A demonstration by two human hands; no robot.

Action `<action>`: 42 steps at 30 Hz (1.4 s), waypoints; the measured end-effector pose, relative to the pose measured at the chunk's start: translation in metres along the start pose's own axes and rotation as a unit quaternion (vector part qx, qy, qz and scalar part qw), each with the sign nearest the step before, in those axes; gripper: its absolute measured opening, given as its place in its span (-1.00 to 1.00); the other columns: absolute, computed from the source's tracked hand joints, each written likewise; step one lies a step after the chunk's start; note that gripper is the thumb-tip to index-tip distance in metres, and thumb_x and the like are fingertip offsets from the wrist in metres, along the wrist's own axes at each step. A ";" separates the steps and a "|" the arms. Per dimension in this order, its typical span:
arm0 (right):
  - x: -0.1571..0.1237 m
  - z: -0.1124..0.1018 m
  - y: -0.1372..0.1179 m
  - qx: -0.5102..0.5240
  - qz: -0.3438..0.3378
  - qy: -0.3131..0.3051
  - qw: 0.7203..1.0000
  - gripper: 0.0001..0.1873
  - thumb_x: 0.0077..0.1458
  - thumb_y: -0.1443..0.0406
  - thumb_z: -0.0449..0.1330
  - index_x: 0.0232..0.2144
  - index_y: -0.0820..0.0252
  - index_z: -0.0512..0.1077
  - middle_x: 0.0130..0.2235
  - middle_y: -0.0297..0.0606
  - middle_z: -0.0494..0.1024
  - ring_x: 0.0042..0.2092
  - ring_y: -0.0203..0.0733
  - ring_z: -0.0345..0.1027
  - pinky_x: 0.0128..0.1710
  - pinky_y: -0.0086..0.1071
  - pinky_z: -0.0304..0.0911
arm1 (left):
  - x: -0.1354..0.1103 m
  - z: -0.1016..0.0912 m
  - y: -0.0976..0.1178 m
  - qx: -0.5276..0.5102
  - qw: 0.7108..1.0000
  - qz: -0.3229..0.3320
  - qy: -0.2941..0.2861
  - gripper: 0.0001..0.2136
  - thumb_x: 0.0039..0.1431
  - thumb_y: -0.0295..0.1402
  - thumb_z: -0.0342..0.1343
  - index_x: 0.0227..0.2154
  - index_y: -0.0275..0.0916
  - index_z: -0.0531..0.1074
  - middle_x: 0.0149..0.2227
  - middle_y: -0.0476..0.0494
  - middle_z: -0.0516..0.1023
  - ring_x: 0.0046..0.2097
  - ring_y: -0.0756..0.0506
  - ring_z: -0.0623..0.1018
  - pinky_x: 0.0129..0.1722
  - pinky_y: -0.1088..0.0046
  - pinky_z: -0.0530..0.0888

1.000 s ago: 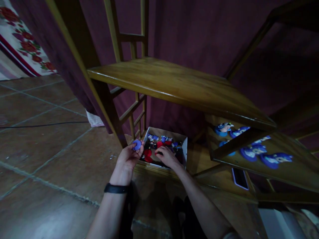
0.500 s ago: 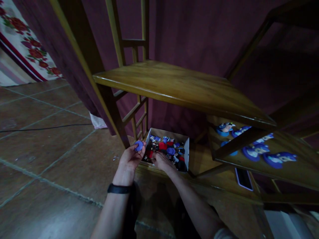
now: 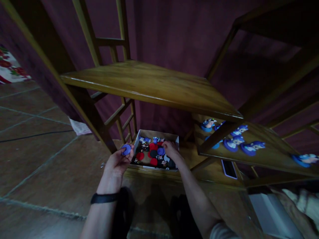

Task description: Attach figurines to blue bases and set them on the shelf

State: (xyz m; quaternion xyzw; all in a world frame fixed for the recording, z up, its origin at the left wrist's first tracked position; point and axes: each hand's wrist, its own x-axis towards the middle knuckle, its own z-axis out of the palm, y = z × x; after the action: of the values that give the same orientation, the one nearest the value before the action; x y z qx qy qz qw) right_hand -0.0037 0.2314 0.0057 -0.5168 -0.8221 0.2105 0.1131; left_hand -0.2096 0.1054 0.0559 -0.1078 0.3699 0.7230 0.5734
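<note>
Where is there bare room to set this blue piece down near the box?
For the blue piece, the upper shelf above the box is bare. The bottom board between box and phone shows bare wood. The box is packed, and blue figures crowd the side shelf.

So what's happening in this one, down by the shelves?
A person is crouched at a wooden shelf unit. The left hand holds a round blue piece beside an open box on the bottom board. The right hand is inside the box, among small blue, red and black pieces; whether it grips one cannot be told. Blue figures lie on the shelf to the right, with a phone below them.
</note>
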 end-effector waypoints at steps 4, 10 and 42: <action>-0.001 -0.011 0.037 0.000 0.002 -0.040 0.999 -0.75 0.03 0.45 0.04 -0.39 0.10 0.49 -0.25 -0.31 0.52 -0.17 -0.25 0.35 -0.20 -0.44 0.15 | 0.000 0.003 -0.001 0.002 1.000 -0.002 0.012 -0.79 0.05 -0.66 -0.11 -0.34 -0.34 0.36 -0.35 -0.21 0.48 -0.37 -0.04 0.54 -0.50 0.50 0.52; -0.019 -0.006 0.046 -0.041 -0.047 -0.102 0.993 -0.80 -0.18 0.42 0.24 -0.39 0.12 0.48 -0.25 -0.32 0.47 -0.10 -0.20 0.27 -0.16 -0.42 0.13 | 0.003 0.003 -0.005 0.011 1.000 -0.003 0.013 -0.79 0.06 -0.65 -0.10 -0.31 -0.33 0.36 -0.37 -0.17 0.47 -0.39 -0.03 0.53 -0.51 0.50 0.52; -0.015 0.031 -0.016 0.198 -0.091 -0.184 0.958 -0.75 0.13 0.19 0.02 -0.40 0.20 0.43 -0.49 -0.39 0.45 -0.47 -0.37 0.26 -0.50 -0.53 0.12 | 0.004 0.001 -0.008 0.011 1.000 0.002 -0.001 -0.78 0.02 -0.68 -0.10 -0.37 -0.32 0.37 -0.33 -0.23 0.49 -0.32 -0.07 0.55 -0.49 0.51 0.52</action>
State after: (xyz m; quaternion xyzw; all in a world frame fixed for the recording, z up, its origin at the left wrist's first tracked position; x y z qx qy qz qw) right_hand -0.0221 0.2048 -0.0145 -0.3589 -0.8142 0.4495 0.0783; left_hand -0.2038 0.1102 0.0511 -0.0996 0.3776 0.7200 0.5737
